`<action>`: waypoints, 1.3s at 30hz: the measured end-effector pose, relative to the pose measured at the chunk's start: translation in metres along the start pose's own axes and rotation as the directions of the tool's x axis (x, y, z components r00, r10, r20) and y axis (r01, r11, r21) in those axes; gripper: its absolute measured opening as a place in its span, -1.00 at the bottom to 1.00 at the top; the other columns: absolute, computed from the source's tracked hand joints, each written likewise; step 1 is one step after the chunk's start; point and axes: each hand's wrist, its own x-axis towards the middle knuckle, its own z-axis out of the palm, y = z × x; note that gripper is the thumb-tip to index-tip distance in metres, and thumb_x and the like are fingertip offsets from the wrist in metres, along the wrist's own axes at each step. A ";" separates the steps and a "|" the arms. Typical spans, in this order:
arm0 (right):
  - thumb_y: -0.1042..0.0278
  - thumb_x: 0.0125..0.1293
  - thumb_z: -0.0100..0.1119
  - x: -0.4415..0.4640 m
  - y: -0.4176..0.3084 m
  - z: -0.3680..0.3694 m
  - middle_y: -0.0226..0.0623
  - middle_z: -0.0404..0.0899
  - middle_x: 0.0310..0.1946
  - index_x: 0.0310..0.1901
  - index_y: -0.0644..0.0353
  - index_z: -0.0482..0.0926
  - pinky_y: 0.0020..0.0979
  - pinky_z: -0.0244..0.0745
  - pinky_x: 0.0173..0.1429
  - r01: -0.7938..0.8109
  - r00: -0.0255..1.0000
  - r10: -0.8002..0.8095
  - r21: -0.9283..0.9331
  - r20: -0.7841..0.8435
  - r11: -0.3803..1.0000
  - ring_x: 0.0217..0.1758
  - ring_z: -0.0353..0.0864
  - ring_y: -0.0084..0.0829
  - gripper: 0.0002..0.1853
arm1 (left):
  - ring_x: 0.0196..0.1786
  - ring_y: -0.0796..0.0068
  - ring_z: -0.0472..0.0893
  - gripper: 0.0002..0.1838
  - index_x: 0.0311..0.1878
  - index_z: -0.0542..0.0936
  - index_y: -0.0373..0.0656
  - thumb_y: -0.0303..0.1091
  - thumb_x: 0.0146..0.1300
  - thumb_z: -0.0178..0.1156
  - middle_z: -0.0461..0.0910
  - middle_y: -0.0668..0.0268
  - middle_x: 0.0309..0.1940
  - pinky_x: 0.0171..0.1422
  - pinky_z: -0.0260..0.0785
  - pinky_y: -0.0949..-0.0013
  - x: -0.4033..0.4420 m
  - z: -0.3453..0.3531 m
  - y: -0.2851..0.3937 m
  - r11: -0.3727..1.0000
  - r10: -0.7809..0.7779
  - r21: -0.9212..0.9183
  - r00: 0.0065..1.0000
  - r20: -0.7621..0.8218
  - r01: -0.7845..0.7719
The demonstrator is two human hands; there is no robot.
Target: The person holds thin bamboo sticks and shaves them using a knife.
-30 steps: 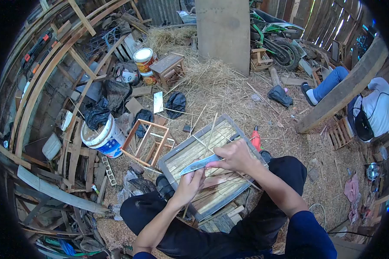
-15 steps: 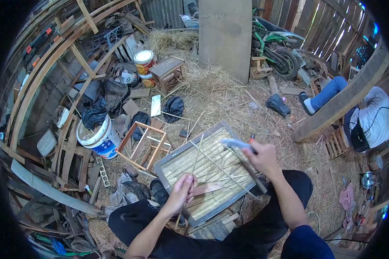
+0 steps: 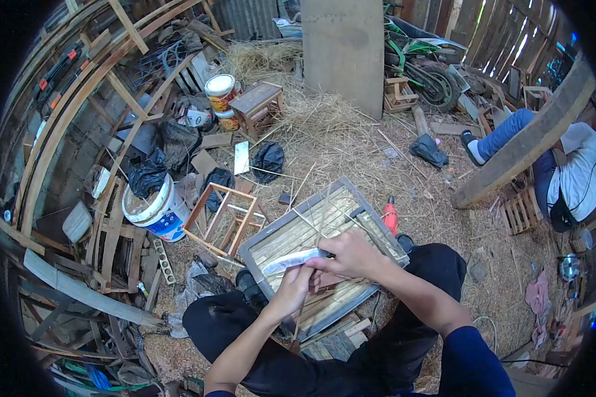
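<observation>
My right hand is closed round the dark handle of a knife, its broad pale blade pointing left over my other hand. My left hand pinches a thin bamboo strip that slants up from my lap, crossing behind the blade. The two hands meet, fingers touching or nearly so; the exact contact of blade and strip is hidden. Beneath them lies a grey-framed panel of bamboo slats, resting between my knees. Loose thin strips and a flat reddish wood piece lie on the panel, partly covered by my hands.
A red power tool stands just right of the panel. On the left are a small wooden frame and a white bucket. A wooden post leans at right, before a seated person. Straw and shavings cover the floor.
My right hand has brought the knife down and left from the panel's right side to my left hand. My left hand has shifted slightly right, and the red power tool is now uncovered.
</observation>
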 end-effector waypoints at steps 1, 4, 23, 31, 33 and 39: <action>-0.31 0.27 0.21 0.001 -0.001 -0.004 -0.15 0.43 -0.80 -0.59 0.15 0.52 -0.17 0.40 -0.55 -0.004 1.000 0.004 0.010 -0.001 1.000 -0.70 0.53 -0.08 -0.39 | -0.44 0.69 0.31 -0.78 -0.16 0.40 -0.17 -0.26 0.58 -0.13 0.33 0.47 -0.45 -0.37 0.20 0.50 0.001 0.000 0.000 0.989 0.058 0.140 0.998 -0.012 -0.056; -0.36 0.24 0.22 0.010 0.000 -0.017 -0.17 0.41 -0.82 -0.63 0.14 0.50 -0.20 0.36 -0.58 0.016 1.000 -0.016 -0.018 -0.027 1.000 -0.73 0.51 -0.11 -0.36 | -0.47 0.70 0.25 -0.69 -0.27 0.43 -0.22 -0.23 0.59 -0.10 0.33 0.49 -0.49 -0.40 0.14 0.46 0.004 0.006 0.005 0.900 0.253 0.380 0.966 -0.057 -0.213; -0.01 0.44 0.15 -0.009 0.073 -0.109 -0.25 0.43 -0.66 -0.37 0.30 0.60 -0.29 0.29 -0.45 -0.691 0.482 0.657 0.209 -0.580 0.692 -0.60 0.37 -0.42 -0.54 | -0.47 0.73 0.27 -0.73 -0.12 0.50 -0.19 -0.20 0.58 -0.08 0.32 0.50 -0.49 -0.42 0.16 0.54 -0.036 0.005 -0.010 0.842 0.293 0.425 0.943 0.157 -0.332; -0.21 0.33 0.23 -0.028 0.025 -0.051 -0.18 0.44 -0.75 -0.57 0.17 0.51 -0.22 0.31 -0.55 -0.387 0.900 0.334 -0.158 -0.281 0.908 -0.72 0.45 -0.21 -0.43 | -0.66 0.75 0.18 -0.61 -0.13 0.46 -0.16 -0.02 0.61 -0.12 0.19 0.53 -0.67 -0.58 0.05 0.56 -0.027 -0.034 -0.003 0.999 0.050 0.017 0.992 -0.114 -0.049; -0.23 0.29 0.26 -0.017 0.013 -0.036 -0.23 0.44 -0.76 -0.57 0.15 0.51 -0.24 0.32 -0.59 -0.153 0.971 0.113 -0.185 -0.209 0.971 -0.75 0.47 -0.25 -0.44 | -0.64 0.74 0.18 -0.65 -0.14 0.46 -0.17 -0.06 0.60 -0.09 0.20 0.52 -0.65 -0.57 0.04 0.57 -0.023 -0.036 -0.007 0.998 0.065 -0.012 0.991 -0.120 -0.066; -0.22 0.21 0.34 0.004 -0.027 -0.010 -0.26 0.44 -0.78 -0.50 0.14 0.53 -0.24 0.36 -0.56 -0.006 0.998 -0.007 -0.197 -0.068 0.980 -0.73 0.52 -0.24 -0.48 | -0.55 0.73 0.22 -0.85 -0.01 0.48 -0.17 -0.34 0.51 0.00 0.27 0.52 -0.56 -0.51 0.06 0.55 -0.015 -0.033 0.003 0.993 0.117 0.024 0.988 -0.100 -0.115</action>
